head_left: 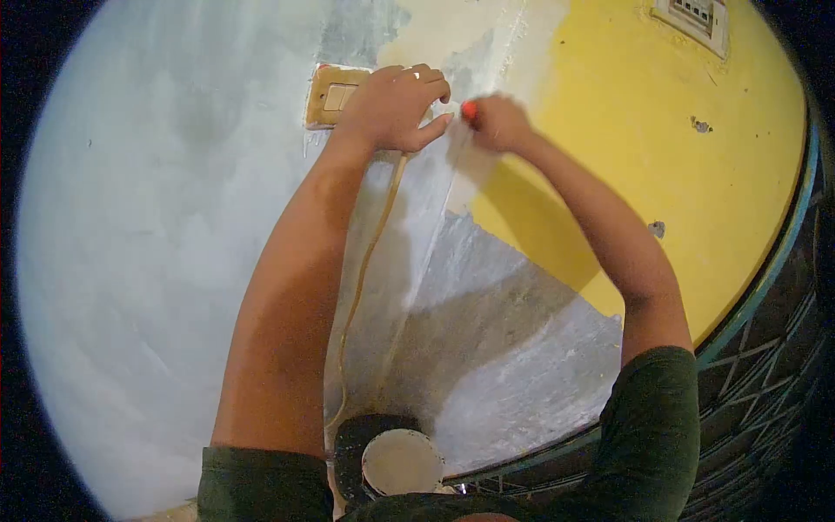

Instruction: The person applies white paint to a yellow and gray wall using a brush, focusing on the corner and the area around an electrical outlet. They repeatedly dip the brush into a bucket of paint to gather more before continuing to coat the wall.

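Observation:
My left hand (396,106) lies over the right part of a wooden switch board (329,97) on the wall, thumb and fingers curved with a gap between them. White smears show on its fingers. A yellowish cord (370,252) hangs down from under this hand. My right hand (503,124) is closed around an orange-red handle (470,110), close to the wall just right of the left hand's fingertips. Motion blurs that hand, and the rest of the tool is hidden or smeared.
The wall is pale grey-white on the left and yellow paint (678,174) on the right, over bare grey plaster (513,365). Below me a round container (403,463) stands on a dark seat. Another switch box (696,19) sits top right; dark metal latticework (765,374) lies lower right.

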### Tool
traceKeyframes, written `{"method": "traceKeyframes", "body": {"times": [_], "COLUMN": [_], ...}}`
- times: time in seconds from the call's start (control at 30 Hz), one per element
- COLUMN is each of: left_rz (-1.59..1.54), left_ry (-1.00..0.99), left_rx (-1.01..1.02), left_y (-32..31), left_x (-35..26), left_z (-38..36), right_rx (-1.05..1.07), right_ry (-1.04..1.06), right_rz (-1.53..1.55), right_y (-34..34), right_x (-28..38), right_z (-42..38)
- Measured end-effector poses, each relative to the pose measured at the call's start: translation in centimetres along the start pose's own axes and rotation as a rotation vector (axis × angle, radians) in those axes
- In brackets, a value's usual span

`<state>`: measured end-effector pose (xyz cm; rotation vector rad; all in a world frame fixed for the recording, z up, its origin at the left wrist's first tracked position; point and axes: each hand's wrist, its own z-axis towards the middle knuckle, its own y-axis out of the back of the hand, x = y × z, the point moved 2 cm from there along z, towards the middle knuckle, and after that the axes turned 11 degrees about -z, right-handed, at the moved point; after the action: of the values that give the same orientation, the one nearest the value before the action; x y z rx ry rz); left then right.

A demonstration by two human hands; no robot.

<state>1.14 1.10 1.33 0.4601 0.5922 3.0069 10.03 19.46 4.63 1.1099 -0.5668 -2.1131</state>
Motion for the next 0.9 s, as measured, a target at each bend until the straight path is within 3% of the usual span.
{"method": "traceKeyframes", "body": {"times": [0.13, 0.17, 0.23, 0.37, 0.4, 0.47, 0.5, 0.63, 0.73, 0.8, 0.87, 0.9], "left_rz": [0.003, 0.004, -0.003, -0.056, -0.067, -0.007, -0.011, -0.007, -0.038, -0.065, -0.212, -0.203], "left_ry": [0.000, 0.008, -0.003, -0.004, -0.009, 0.031, 0.025, -0.025, -0.003, 0.023, -0.031, -0.029], "left_rx": [-0.009, -0.008, -0.020, -0.025, -0.019, -0.024, -0.017, 0.007, 0.069, 0.111, -0.129, -0.120], "left_y": [-0.1, -0.2, -0.2, -0.1, 0.0, 0.2, 0.2, 0.4, 0.8, 1.1, 2.2, 2.7], "left_x": [0.2, 0.1, 0.2, 0.2, 0.0, -0.3, -0.4, -0.5, -0.2, -1.0, -2.7, -4.2], "left_z": [-0.1, 0.0, 0.1, 0.1, 0.1, 0.1, 0.1, 0.5, 1.0, 1.0, 0.7, 0.3], "right_rx": [-0.213, -0.212, -0.426, -0.367, -0.382, -0.153, -0.265, -0.106, -0.051, 0.112, 0.093, 0.050], "right_ry": [-0.188, -0.187, -0.057, 0.173, 0.201, 0.195, 0.279, 0.345, 0.263, 0.222, 0.179, 0.124], "right_rz": [-0.176, -0.180, -0.308, -0.370, -0.330, -0.264, -0.183, -0.166, 0.003, 0.242, 0.323, 0.272], "right_y": [6.2, 7.9, 10.2, 3.0, 0.3, -2.4, -5.1, -11.1, -12.6, -13.1, -12.7, -12.9], "right_x": [-5.7, -5.6, -4.7, -4.7, -3.6, 0.5, 1.9, 8.2, 10.8, 11.8, 11.0, 9.8], "right_z": [4.9, 4.8, 4.6, 4.0, 2.5, -1.3, -3.1, -10.2, -14.4, -16.0, -15.8, -14.7]}}
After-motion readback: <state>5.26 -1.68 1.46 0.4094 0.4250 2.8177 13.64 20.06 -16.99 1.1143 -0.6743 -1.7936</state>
